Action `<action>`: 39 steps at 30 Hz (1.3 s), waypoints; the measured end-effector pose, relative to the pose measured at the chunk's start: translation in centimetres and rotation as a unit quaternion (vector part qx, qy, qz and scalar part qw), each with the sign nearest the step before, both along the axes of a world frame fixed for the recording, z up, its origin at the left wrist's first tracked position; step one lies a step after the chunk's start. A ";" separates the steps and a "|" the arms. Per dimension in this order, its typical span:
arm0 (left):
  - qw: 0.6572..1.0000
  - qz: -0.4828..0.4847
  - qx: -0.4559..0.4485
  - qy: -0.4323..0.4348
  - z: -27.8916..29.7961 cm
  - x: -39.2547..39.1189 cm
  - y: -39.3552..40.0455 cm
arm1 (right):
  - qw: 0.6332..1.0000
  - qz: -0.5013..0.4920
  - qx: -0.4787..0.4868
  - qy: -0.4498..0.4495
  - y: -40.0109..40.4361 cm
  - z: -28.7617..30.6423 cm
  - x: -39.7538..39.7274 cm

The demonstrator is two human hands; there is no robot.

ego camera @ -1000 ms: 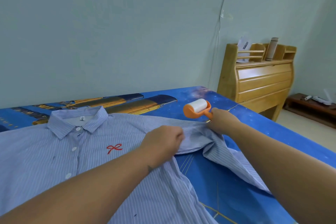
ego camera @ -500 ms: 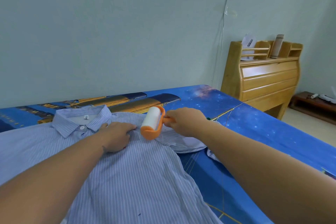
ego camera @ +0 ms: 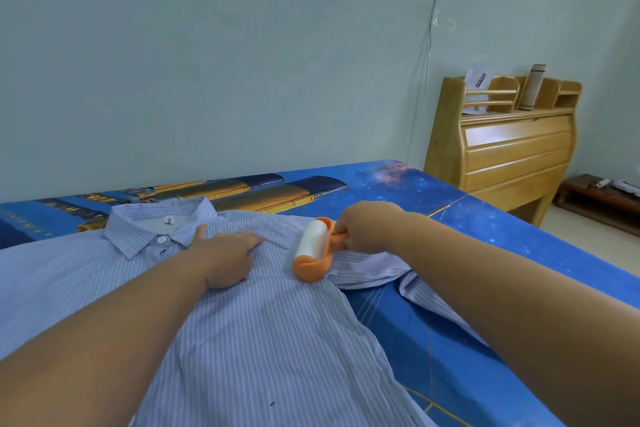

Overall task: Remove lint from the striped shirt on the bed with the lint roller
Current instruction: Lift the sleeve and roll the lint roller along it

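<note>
A light blue striped shirt (ego camera: 263, 350) lies flat on the bed, collar toward the wall, buttons up. My left hand (ego camera: 225, 258) presses flat on its chest, just right of the collar, fingers straight, covering most of a small red mark. My right hand (ego camera: 369, 227) grips the orange handle of the lint roller (ego camera: 313, 250). The roller's white drum rests on the shirt near the right shoulder seam. A small dark speck (ego camera: 272, 403) shows on the lower front of the shirt.
The bed (ego camera: 467, 232) has a blue starry sheet with a ship print and runs along the pale wall. A wooden headboard cabinet (ego camera: 509, 149) stands at the right with a flask (ego camera: 531, 87) on top. A low wooden bench (ego camera: 595, 198) sits on the floor beyond.
My left hand let go of the bunched sleeve and now lies flat by the collar. My right hand swung the roller from beyond the sleeve onto the shirt's shoulder.
</note>
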State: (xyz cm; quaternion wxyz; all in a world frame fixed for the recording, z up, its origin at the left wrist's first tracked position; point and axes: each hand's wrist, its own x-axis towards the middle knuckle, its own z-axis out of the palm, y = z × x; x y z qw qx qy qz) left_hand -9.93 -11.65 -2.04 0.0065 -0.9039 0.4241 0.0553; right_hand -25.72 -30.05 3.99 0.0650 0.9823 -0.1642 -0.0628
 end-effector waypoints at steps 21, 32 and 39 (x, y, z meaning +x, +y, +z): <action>1.000 0.016 0.003 -0.013 -0.5 -0.5 -0.4 | 0.993 -0.061 -0.006 0.098 -4.8 2.1 -6.5; 0.999 0.037 0.010 -0.006 -0.4 -0.7 -1.0 | 0.997 -0.065 0.035 0.038 -6.9 5.0 -8.4; 0.996 0.038 0.005 -0.081 0.1 -1.9 -2.0 | 0.972 -0.129 0.189 -0.061 -7.9 5.8 -8.8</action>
